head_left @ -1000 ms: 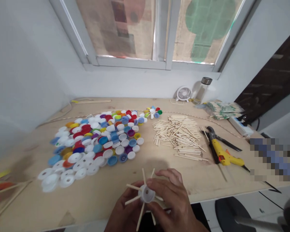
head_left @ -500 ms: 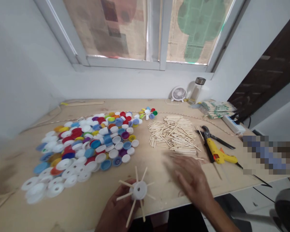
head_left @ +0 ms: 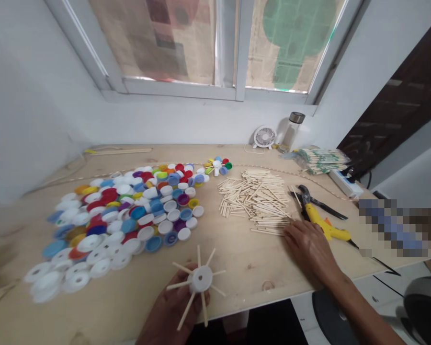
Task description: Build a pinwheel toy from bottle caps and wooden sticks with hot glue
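Observation:
My left hand (head_left: 181, 302) holds a white plastic bottle cap (head_left: 201, 279) with a hole in its middle. Several short wooden sticks (head_left: 187, 309) stick out from the cap's side like spokes. At the lower right edge of the pile of wooden sticks (head_left: 260, 196) is my right hand (head_left: 311, 247), palm down and fingers bunched. Its fingertips meet the ends of the lowest sticks, and what they pinch, if anything, is hidden. Just beyond this hand lies a yellow glue gun (head_left: 325, 225), partly covered by it.
Many coloured bottle caps (head_left: 129, 226) spread over the left of the wooden table (head_left: 233, 268). Behind them sits a flower-like piece of caps and sticks (head_left: 217, 165). Black-handled pliers (head_left: 323, 203), a power strip (head_left: 345, 184), bagged sticks (head_left: 323, 160), a small fan (head_left: 264, 137) and a bottle (head_left: 292, 132) stand rightward.
My right hand has moved right and slightly away from me, from the table in front of the sticks to their right ends. Its spread fingers have drawn together. The left hand still holds the cap.

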Demonstrator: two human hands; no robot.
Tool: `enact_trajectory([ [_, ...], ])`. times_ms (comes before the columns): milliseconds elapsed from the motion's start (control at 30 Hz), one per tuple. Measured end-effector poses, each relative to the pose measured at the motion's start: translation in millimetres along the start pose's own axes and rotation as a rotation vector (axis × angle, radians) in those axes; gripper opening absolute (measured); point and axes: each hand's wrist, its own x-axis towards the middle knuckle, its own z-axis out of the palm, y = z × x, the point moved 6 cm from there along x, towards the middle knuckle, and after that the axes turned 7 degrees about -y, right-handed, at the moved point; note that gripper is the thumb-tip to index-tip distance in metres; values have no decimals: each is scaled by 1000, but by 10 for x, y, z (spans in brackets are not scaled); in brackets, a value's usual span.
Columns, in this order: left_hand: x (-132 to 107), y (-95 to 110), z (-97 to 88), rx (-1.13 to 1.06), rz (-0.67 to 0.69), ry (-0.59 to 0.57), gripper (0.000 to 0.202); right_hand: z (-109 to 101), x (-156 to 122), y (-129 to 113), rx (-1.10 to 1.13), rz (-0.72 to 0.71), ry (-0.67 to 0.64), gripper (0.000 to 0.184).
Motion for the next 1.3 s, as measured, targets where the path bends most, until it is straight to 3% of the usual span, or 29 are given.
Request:
enact_trajectory([
  [267, -364, 157, 298, 78, 47, 36, 41, 10, 48, 26, -42, -39, -46, 15],
  [733, -440, 240, 540, 25, 79, -62, 32, -158, -50, 40, 23, -100, 49, 20],
  [900, -409, 234, 511, 28, 49, -83, 34, -333, -128, -276, 311, -201, 131, 11],
  [1100, -411, 216, 481, 27, 26, -82, 35, -593, -116, -892, 553, -328, -52, 12],
  [1300, -386, 200, 493, 46, -10, -108, 31, -647, -109, -1080, 584, -383, -103, 9],
])
